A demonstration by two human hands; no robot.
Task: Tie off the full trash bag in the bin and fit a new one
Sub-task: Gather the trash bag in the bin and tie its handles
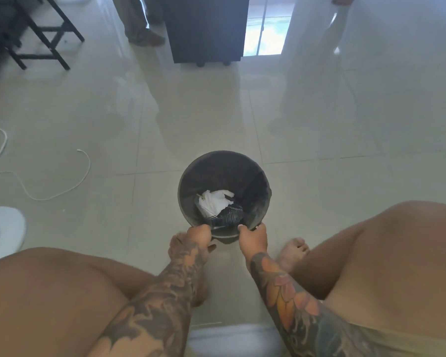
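A small round black bin [264,199] stands on the tiled floor in front of my knees. A dark trash bag [216,173] lines it, with crumpled white paper [215,202] and dark scraps [229,219] at the bottom. My left hand [195,239] is closed on the bag's edge at the near left rim. Closed on the same edge at the near right rim is my right hand [252,239]. Both forearms reach down between my bare knees. No new bag is in view.
A white cable [85,173] loops over the floor at left, near a white object [3,230]. Black chair legs [49,34] stand at the far left. A dark cabinet [206,29] and another person's feet [146,37] are at the back.
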